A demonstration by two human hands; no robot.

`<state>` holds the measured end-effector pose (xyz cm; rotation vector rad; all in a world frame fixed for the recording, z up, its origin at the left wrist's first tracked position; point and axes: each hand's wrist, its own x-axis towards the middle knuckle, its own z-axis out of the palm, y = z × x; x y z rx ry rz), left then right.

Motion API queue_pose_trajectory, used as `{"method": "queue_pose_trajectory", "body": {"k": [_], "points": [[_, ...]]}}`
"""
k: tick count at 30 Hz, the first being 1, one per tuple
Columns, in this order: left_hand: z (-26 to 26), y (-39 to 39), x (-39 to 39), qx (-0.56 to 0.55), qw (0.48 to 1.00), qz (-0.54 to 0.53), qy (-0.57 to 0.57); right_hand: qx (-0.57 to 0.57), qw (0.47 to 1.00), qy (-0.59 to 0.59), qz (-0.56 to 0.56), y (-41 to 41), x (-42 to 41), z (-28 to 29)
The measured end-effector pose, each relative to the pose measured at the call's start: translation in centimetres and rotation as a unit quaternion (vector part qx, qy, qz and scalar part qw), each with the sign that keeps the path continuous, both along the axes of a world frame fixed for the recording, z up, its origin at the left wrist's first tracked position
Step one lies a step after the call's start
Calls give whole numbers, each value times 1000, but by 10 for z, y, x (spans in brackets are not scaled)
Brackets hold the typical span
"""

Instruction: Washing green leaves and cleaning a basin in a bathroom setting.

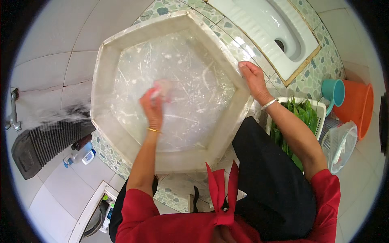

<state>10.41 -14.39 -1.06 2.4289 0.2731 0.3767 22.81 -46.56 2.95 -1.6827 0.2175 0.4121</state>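
A large whitish tub (176, 161), wet inside with white specks and scratches, is in front of me, tilted against the tiled floor. My left hand (152, 106), blurred, is inside it with its fingers around a pink-and-white cloth or scrubber (163, 88); the blur hides which. The cloth appears to touch the tub's bottom. On the right side, my right hand (253, 77) pinches the tub's rim between thumb and fingers.
A squat toilet (273, 18) is set in the floor at upper right. Beside my right arm stand a white basket (320, 107) of green leaves, a teal dipper (332, 92) and an orange bucket (354, 106). Left are a tap (13, 109), water spray, a dark washboard (51, 136) and bottles (80, 152).
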Motion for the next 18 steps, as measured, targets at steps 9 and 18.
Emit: {"method": "queue_pose_trajectory", "body": {"k": [9,18], "points": [[-44,3,118,56,990,81,-99,-20,999,18,23,5,-2,-9],[-13,-33,44,68,962,-245,101,-100,977,-171,-76,8,-2,10]]}}
